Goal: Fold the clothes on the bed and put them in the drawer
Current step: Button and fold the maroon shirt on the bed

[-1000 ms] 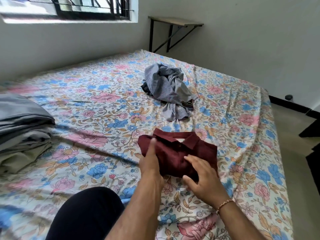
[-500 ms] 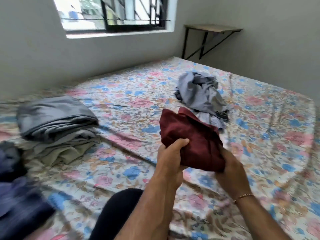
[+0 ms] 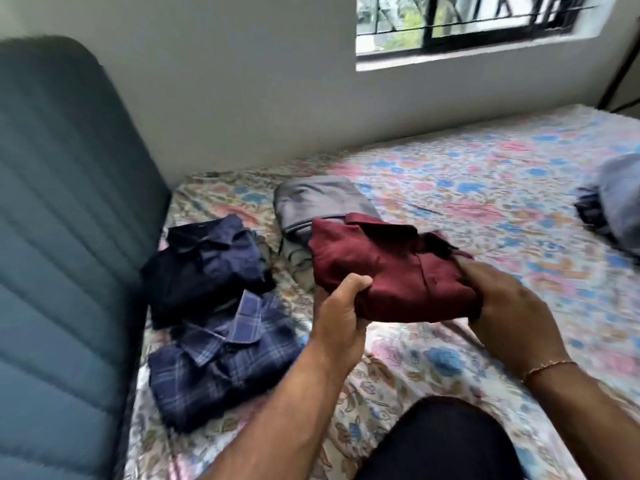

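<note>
From the head camera, a folded maroon shirt (image 3: 391,268) is held up off the bed (image 3: 450,174) between both hands. The left hand (image 3: 341,315) grips its near left corner, thumb curled over the top; the right hand (image 3: 509,306) clasps its right end, fingers wrapped round the cloth. Just behind the shirt a stack of grey folded clothes (image 3: 318,199) lies on the floral sheet. To the left, beside the padded headboard (image 3: 69,237), a folded navy shirt (image 3: 204,268) lies next to a folded blue checked shirt (image 3: 221,362). A crumpled grey pile (image 3: 613,202) sits at the far right edge.
</note>
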`<state>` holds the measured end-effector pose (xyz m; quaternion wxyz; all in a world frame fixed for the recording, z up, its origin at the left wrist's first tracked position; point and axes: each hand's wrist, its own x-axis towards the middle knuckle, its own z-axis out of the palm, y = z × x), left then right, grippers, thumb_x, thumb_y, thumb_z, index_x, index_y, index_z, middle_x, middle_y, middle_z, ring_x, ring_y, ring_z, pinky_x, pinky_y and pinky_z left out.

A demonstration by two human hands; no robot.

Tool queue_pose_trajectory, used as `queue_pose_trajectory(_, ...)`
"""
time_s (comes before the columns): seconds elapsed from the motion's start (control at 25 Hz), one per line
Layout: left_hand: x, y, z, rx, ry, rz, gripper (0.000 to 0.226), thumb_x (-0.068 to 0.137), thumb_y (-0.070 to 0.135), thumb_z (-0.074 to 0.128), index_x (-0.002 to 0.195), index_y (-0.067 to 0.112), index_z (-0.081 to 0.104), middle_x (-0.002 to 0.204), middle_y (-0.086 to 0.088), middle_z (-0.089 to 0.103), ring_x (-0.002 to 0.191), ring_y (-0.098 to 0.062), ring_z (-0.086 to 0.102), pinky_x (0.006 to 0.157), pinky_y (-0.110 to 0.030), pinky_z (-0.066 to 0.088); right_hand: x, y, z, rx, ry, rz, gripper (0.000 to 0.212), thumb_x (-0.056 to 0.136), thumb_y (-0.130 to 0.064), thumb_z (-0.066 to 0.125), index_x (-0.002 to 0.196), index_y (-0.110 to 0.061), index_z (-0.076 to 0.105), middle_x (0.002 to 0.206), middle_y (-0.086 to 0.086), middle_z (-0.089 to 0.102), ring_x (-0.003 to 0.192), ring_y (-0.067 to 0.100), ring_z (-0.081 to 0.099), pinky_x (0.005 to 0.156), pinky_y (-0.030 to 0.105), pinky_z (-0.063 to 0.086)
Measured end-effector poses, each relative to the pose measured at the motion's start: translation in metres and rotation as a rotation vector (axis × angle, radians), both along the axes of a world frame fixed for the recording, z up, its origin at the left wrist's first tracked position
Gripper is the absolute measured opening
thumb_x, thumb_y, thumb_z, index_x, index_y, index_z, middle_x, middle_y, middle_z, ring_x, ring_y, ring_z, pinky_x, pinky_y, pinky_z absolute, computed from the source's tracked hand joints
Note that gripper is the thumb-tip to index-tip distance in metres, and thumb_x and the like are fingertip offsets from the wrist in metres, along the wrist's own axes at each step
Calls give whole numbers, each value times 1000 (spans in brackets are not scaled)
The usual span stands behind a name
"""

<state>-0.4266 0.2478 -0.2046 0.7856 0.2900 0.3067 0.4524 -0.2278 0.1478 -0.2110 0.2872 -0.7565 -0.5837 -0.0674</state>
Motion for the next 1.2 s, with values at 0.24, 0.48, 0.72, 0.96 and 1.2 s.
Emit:
queue_pose_trajectory(0.24, -53, -19, -76, -298, 516, 144, 19, 72, 5, 72, 90, -1, 65, 83, -19, 66, 77, -32, 65, 70, -42, 54, -1, 27, -80, -651, -119, 245, 86, 94, -23, 55, 163, -36, 5, 173, -3, 3, 159, 21, 11, 127, 43, 20)
queue_pose_trajectory(0.48, -84, -56, -64, 79, 774, 232, 58, 92, 3, 65, 141, 27, 47, 123, 0, 62, 107, -18, 64, 90, -35, 53, -3, 25, -77, -551, -137, 197, 90, 92, -30, 58, 164, -37, 4, 173, -6, 3, 158, 18, 8, 128, 44, 16)
queue_pose_trajectory(0.72, -58, -1, -62, 1322, 1577, -264, 79, 96, 44, 49, 166, 27, 18, 175, 0, 6, 161, -16, 1, 129, -51, 6, -17, 25, -72, -729, -98, 293, 95, 93, -43, 53, 158, -48, -16, 168, -19, -18, 156, 6, -15, 128, 47, -3)
queue_pose_trajectory(0.96, 47, 0, -4, 1065, 1022, -55, 52, 82, 51, 54, 127, 28, 69, 130, 10, 69, 121, -10, 61, 106, -34, 46, 46, 6, -58, -387, 72, 47, 77, 97, -43, 62, 163, -29, 23, 169, -1, 24, 154, 21, 23, 127, 38, 16)
queue_pose_trajectory(1.2, 231, -88, 29, 141, 238, -469, 41, 72, 45, 60, 96, 14, 72, 103, -10, 72, 117, -37, 67, 101, -49, 50, 163, -41, -41, -202, 255, -484, 62, 89, -25, 60, 148, -9, 47, 150, 15, 47, 139, 35, 43, 117, 43, 33)
